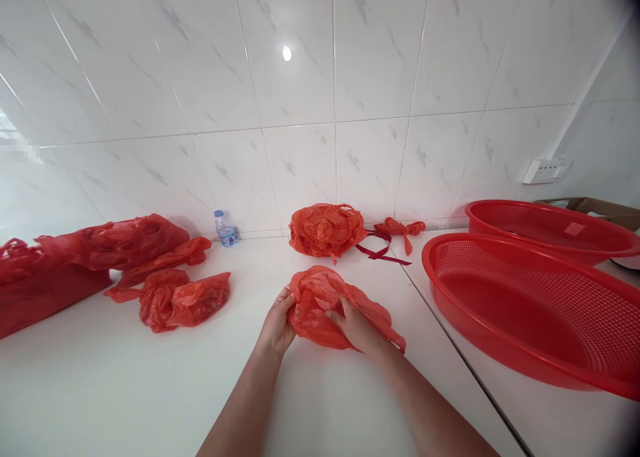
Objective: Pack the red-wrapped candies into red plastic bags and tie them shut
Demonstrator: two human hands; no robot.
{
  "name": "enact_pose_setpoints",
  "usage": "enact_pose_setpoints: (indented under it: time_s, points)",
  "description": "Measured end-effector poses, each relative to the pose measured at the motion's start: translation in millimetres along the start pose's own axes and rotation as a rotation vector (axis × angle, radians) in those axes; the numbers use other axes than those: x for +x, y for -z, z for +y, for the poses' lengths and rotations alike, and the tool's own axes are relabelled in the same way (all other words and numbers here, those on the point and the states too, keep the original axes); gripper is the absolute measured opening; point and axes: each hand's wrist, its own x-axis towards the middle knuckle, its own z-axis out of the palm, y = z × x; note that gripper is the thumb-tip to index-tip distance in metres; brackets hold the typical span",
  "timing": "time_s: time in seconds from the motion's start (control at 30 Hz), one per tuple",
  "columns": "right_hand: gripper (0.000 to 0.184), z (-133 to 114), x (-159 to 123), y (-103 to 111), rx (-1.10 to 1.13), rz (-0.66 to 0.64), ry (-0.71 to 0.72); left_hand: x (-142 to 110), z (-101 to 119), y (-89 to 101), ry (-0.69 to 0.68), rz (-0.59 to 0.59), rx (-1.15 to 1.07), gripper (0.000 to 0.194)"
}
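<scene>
A crumpled, thin red plastic bag (320, 280) lies in front of me on the white table, its mouth partly spread. My left hand (279, 320) is closed on the bag's left edge, the film pinched between thumb and fingers. Over the bag's opening, my right hand (357, 325) reaches in from the right. Its thumb and forefinger stand apart against the film; folds hide the other fingers. Just behind the bag sits a bundle of crumpled red bags (327, 229), with a dark red ribbon (383, 247) beside it.
Red bags (185, 300) lie loosely to the left, near a larger red pile (115, 244). A small water bottle (226, 229) stands by the tiled wall. A knotted red bag (400, 227) rests near two red plastic baskets (505, 310) on the right. A seam crosses the table (165, 390).
</scene>
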Motion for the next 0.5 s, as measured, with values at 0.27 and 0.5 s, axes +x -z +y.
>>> enact_pose_setpoints:
  time_s: [0.27, 0.5]
  points:
    - [0.031, -0.3, 2.5, 7.4, -0.164, 0.039, -0.091, 3.2, 16.4, 5.4, -0.131, 0.211, 0.026, 0.019]
    - [0.009, 9.6, 6.5, 1.3, -0.289, 0.116, -0.144, -19.1, 12.9, -23.6, -0.766, 0.596, 0.816, 0.029]
